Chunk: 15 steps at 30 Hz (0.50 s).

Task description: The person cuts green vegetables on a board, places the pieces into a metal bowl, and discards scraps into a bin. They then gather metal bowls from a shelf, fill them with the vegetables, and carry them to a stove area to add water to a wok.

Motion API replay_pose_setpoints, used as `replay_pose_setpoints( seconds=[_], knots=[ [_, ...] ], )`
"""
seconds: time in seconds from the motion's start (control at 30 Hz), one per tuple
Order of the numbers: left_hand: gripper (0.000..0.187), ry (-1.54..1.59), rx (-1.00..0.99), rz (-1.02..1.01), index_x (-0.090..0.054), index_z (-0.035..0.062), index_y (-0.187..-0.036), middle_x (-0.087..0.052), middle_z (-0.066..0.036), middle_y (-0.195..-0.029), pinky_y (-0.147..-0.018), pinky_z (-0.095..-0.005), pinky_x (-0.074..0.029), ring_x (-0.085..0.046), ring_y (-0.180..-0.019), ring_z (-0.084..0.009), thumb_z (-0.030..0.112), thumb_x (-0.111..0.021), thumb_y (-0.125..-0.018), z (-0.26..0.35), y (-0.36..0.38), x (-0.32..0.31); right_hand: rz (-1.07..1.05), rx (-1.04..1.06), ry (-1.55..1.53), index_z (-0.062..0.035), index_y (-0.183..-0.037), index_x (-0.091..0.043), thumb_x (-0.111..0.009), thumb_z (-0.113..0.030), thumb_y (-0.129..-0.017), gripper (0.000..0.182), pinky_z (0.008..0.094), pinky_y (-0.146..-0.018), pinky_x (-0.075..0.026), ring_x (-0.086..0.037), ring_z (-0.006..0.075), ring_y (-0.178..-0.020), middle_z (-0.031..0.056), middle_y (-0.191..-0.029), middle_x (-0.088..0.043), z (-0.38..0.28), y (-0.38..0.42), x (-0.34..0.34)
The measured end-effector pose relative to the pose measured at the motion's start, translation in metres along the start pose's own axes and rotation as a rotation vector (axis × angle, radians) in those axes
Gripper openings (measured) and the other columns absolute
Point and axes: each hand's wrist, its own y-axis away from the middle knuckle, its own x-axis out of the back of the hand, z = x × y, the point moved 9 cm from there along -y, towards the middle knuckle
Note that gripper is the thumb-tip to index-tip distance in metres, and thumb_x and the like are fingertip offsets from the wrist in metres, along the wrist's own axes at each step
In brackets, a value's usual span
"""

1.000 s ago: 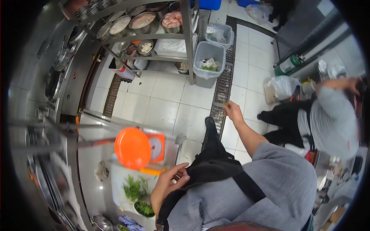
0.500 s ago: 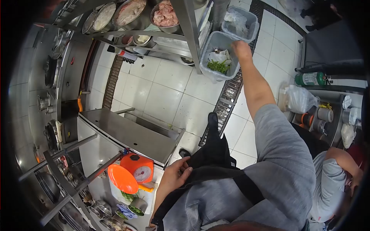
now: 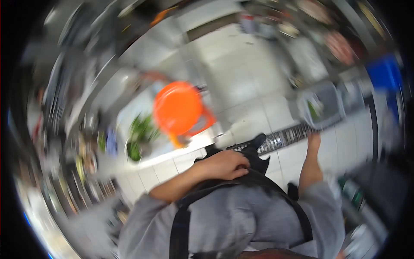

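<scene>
My left hand [image 3: 227, 165] is in front of my waist, over the black apron [image 3: 258, 180]. Its fingers are curled in and closed, and what they may hold is hidden. Lower right of the bin, my right hand [image 3: 314, 139] is smeared by motion, just short of the rim of the grey plastic bin [image 3: 335, 113]. Inside that bin lie green leaves [image 3: 315, 110] and pale scraps. Left of my left hand stands an orange kitchen scale [image 3: 208, 122] with a round orange pan [image 3: 177, 108]. Beside it, leafy greens [image 3: 143, 128] lie on a white surface.
A second bin [image 3: 354, 93] adjoins the first. A metal floor drain [image 3: 282, 141] crosses the white tiles. Shelves with metal containers [image 3: 312, 58] stand at upper right, with raw meat [image 3: 340, 46] on top. A green cylinder [image 3: 352, 191] is at lower right.
My view has swung left, bringing the scale and greens towards the middle and the bins to the right. My right hand has drawn back from over the bin's rim. My left hand's fingers are closed tighter.
</scene>
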Motion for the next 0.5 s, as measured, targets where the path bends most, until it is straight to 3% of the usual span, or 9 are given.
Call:
replay_pose_setpoints(
  seconds=[0.03,0.1,0.17,0.2,0.27,0.33,0.4,0.5],
  knots=[
    [0.024,-0.012,0.039,-0.052,-0.065,0.0039,-0.095,-0.063,-0.013,-0.08,-0.069,-0.0397,-0.049,-0.062,-0.076,-0.0309,0.025,-0.063,-0.084,-0.003,0.019,0.002,-0.059,-0.009,0.006,-0.003,-0.091,-0.067,-0.054,-0.031,-0.089,0.031,0.0481,-0.076,-0.049,-0.062,0.0381,-0.083,0.0229,-0.088,-0.065,0.002,0.024,-0.056],
    [0.024,0.043,0.061,-0.101,-0.066,0.0032,-0.086,-0.064,-0.014,-0.081,-0.07,-0.0403,-0.049,-0.062,-0.079,-0.0315,0.027,-0.063,-0.083,-0.005,0.063,0.008,-0.416,0.004,-0.04,-0.0043,-0.096,-0.066,-0.054,-0.025,-0.087,0.026,0.0501,-0.074,-0.049,-0.063,0.0374,-0.084,0.0215,-0.087,-0.066,-0.069,0.104,-0.086],
    [0.023,0.071,0.009,-0.007,-0.067,0.004,-0.091,-0.065,-0.012,-0.081,-0.069,-0.0388,-0.049,-0.062,-0.077,-0.0304,0.025,-0.066,-0.082,-0.006,0.108,0.03,-0.455,0.505,-0.098,-0.0012,-0.095,-0.066,-0.058,-0.02,-0.083,0.023,0.0503,-0.076,-0.049,-0.064,0.038,-0.085,0.0207,-0.085,-0.067,-0.174,0.198,-0.124],
    [0.023,0.074,-0.051,0.046,-0.068,0.0045,-0.095,-0.065,-0.011,-0.081,-0.068,-0.0369,-0.05,-0.063,-0.074,-0.0286,0.023,-0.067,-0.082,-0.005,0.135,0.039,-0.447,0.528,-0.082,-0.0012,-0.095,-0.066,-0.058,-0.02,-0.083,0.023,0.0503,-0.076,-0.049,-0.064,0.038,-0.085,0.0207,-0.085,-0.067,-0.183,0.205,-0.119],
    [0.023,0.206,-0.088,0.096,-0.067,0.0051,-0.099,-0.066,-0.01,-0.082,-0.067,-0.0336,-0.05,-0.063,-0.073,-0.0245,0.021,-0.068,-0.082,0.002,0.199,0.067,-0.597,0.365,-0.248,-0.0005,-0.09,-0.067,-0.061,-0.021,-0.082,0.023,0.0476,-0.075,-0.049,-0.065,0.0371,-0.083,0.0208,-0.082,-0.066,-0.239,0.245,-0.087],
    [0.025,0.345,-0.119,0.138,-0.067,0.0057,-0.104,-0.067,-0.008,-0.083,-0.065,-0.0304,-0.05,-0.064,-0.071,-0.0204,0.019,-0.068,-0.083,-0.013,0.261,0.084,-0.752,0.188,-0.416,0.0002,-0.086,-0.069,-0.064,-0.023,-0.082,0.024,0.0448,-0.075,-0.049,-0.065,0.0361,-0.081,0.0209,-0.08,-0.066,-0.368,0.28,0.063],
    [0.026,0.422,-0.122,0.518,-0.066,0.0055,-0.109,-0.068,-0.007,-0.087,-0.064,-0.0256,-0.05,-0.063,-0.072,-0.0137,0.015,-0.068,-0.084,-0.046,0.331,0.118,-0.669,0.375,-0.4,0.0014,-0.084,-0.068,-0.067,-0.021,-0.081,0.023,0.0421,-0.07,-0.049,-0.065,0.0358,-0.076,0.0204,-0.075,-0.065,-0.429,0.273,0.123],
    [0.027,0.375,0.257,1.005,-0.066,0.0026,-0.107,-0.069,-0.009,-0.086,-0.066,-0.028,-0.051,-0.065,-0.074,-0.0152,0.016,-0.068,-0.084,-0.131,0.433,0.138,-0.546,0.678,-0.403,0.0006,-0.081,-0.068,-0.069,-0.019,-0.081,0.019,0.0371,-0.06,-0.047,-0.063,0.0318,-0.065,0.0176,-0.071,-0.063,-0.498,0.271,0.158]
  ],
)
